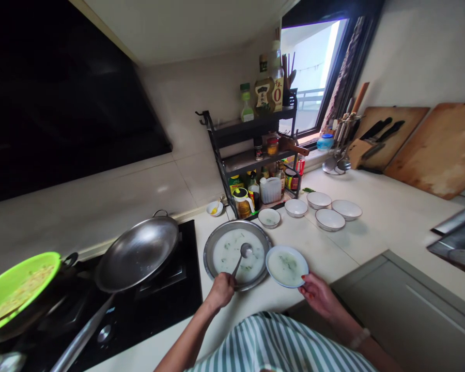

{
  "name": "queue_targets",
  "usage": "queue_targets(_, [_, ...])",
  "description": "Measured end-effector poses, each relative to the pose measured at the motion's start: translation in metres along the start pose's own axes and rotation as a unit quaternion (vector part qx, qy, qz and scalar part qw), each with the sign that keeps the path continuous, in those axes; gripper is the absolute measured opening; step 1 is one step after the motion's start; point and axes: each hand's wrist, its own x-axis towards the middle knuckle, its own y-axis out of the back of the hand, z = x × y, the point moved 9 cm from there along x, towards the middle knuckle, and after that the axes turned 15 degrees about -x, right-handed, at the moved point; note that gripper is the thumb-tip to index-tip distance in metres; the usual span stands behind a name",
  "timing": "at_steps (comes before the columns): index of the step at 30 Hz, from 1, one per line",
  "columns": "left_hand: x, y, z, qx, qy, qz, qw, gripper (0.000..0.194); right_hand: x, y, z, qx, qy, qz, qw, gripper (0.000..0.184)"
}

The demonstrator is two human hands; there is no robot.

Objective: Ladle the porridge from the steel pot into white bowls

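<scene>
My left hand (221,290) is closed around the handle of a metal ladle (246,250), whose bowl is over the pale, milky soup. The soup, with green bits in it, fills much of a wide metal basin (210,242) on the counter. With its fingers gripping the right rim, my right hand (318,293) holds a white bowl (275,279) of the same pale soup with greens. This bowl is just right of the basin. A smaller bowl (269,218) with a little green in it stands behind the basin.
Several white bowls (330,220) stand at the back right. Behind the basin is a black spice rack (238,168) with bottles. On the stove at left are a wok (139,253) and a green colander (42,261). Cutting boards (437,150) and a knife block (360,152) stand far right.
</scene>
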Motion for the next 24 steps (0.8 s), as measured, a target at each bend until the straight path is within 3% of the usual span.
queue_targets(4, [0.001, -0.003, -0.001, -0.009, 0.009, 0.019, 1.0, 0.016, -0.001, 0.002, 0.001, 0.003, 0.002, 0.005, 1.0, 0.024])
queue_targets(9, [-0.005, -0.007, -0.002, -0.06, 0.039, -0.011, 0.997, 0.023, 0.0, 0.005, 0.001, -0.011, 0.005, 0.0, 1.0, 0.024])
queue_targets(20, [-0.027, 0.007, 0.002, -0.237, 0.109, -0.051, 0.964, 0.02, 0.001, 0.007, 0.001, 0.008, 0.006, 0.011, 1.0, 0.028])
queue_targets(24, [-0.035, 0.011, 0.009, -0.252, 0.102, -0.05, 0.961, 0.021, 0.001, 0.006, 0.003, 0.009, -0.002, 0.005, 1.0, 0.025])
